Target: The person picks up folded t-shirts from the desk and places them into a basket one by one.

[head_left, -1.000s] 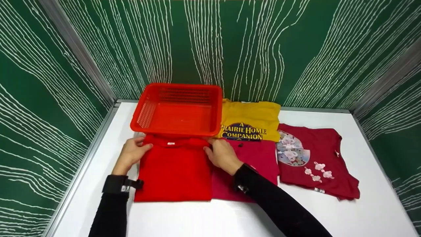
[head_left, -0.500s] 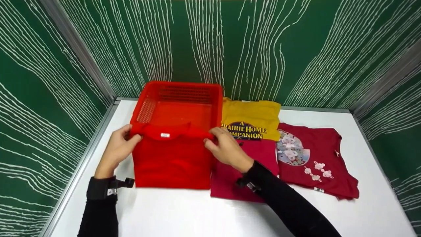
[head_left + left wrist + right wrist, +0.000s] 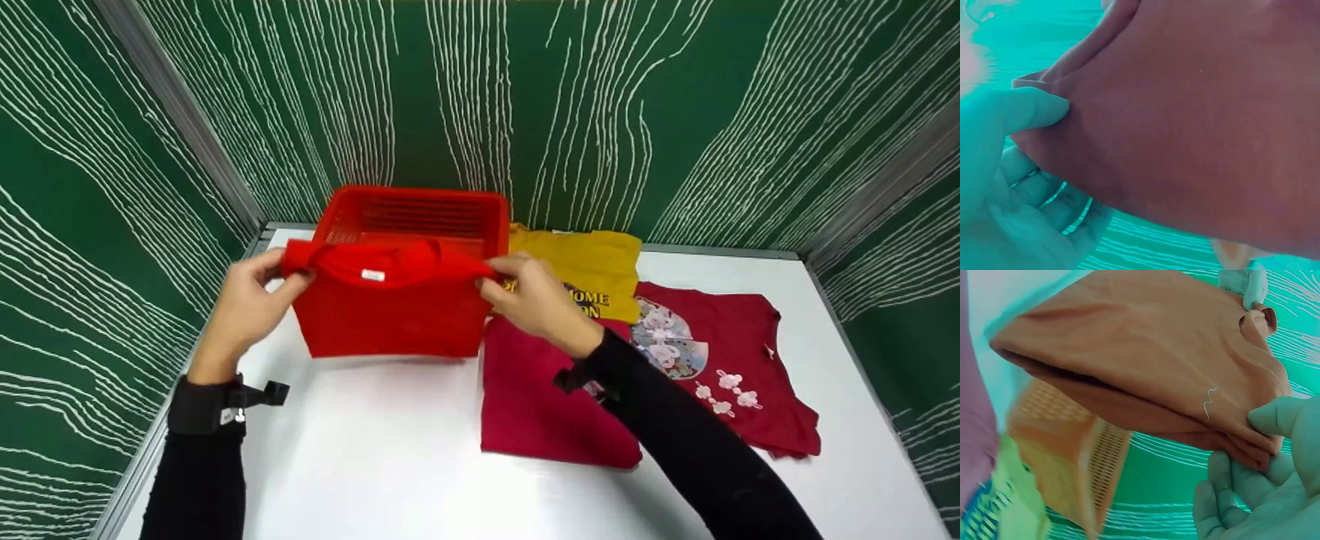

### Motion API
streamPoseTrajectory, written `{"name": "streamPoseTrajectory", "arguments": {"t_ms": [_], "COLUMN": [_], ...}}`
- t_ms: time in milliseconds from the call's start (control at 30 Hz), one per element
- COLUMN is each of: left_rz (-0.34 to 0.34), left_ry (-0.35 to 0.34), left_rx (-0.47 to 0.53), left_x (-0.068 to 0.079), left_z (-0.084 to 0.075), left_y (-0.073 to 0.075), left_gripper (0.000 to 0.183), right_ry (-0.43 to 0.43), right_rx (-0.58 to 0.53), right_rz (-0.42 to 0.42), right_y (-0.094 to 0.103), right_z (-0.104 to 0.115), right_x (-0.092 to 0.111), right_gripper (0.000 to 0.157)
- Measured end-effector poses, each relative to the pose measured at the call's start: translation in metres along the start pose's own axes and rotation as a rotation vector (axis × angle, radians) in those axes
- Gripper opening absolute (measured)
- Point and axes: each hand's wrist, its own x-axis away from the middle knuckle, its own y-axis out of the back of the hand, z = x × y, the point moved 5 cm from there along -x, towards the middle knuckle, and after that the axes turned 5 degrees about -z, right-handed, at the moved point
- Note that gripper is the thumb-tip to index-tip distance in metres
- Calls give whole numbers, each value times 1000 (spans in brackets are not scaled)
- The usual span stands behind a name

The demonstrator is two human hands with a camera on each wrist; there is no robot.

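Note:
A folded red T-shirt (image 3: pixel 390 319) hangs between both hands in front of the red basket (image 3: pixel 420 196), its upper edge over the basket's near side. The left hand (image 3: pixel 244 304) pinches the shirt's left top corner between thumb and fingers. At the opposite top corner, the right hand (image 3: pixel 536 296) pinches the cloth in the same manner. A white label (image 3: pixel 373 275) shows inside the collar. The right wrist view has the shirt (image 3: pixel 1145 349) lifted, with the basket (image 3: pixel 1067 444) below it. The basket's near wall is hidden behind the shirt.
A yellow printed shirt (image 3: pixel 577 259) lies folded right of the basket. Nearer is a folded magenta shirt (image 3: pixel 551 409), partly under the right forearm. Farther right lies a dark red shirt (image 3: pixel 739 341) with flower patches. Green walls (image 3: pixel 570 112) enclose the white table (image 3: pixel 375 450).
Both hands have raised the red T-shirt off the table and carried it forward, up to the basket's near side. The other shirts have stayed put.

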Motion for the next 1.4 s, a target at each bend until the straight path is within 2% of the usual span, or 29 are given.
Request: {"name": "streamPoseTrajectory", "arguments": {"t_ms": [200, 267, 433, 600, 800, 933, 1133, 1267, 1400], "left_rz": [-50, -62, -69, -76, -74, -53, -11, 41, 113], "left_ry": [-69, -76, -42, 30, 102, 156, 211, 234, 282], "left_rx": [56, 53, -27, -88, -149, -196, -243, -255, -279], "left_x": [-19, -28, -65, -103, -134, -143, -148, -150, -150], "left_z": [-22, -24, -11, 7, 17, 25, 43, 57, 68], "left_y": [16, 19, 17, 5, -12, -23, -41, -53, -65], "left_gripper": [25, 26, 22, 16, 18, 24, 30, 41, 51], "right_ry": [152, 168, 106, 51, 12, -39, -56, -62, -66], "right_rx": [-4, -2, 11, 72, 135, 141, 261, 301, 330], "right_rz": [-40, -47, -34, -35, -71, -73, -93, -43, 13], "right_y": [20, 23, 19, 10, 2, -7, -23, -32, -37], "right_z": [26, 30, 26, 13, -4, -18, -37, -49, -59], "right_x": [-17, -27, -63, -101, -127, -138, -148, -146, -142], "right_gripper": [28, 26, 22, 23, 24, 28, 37, 30, 30]}}
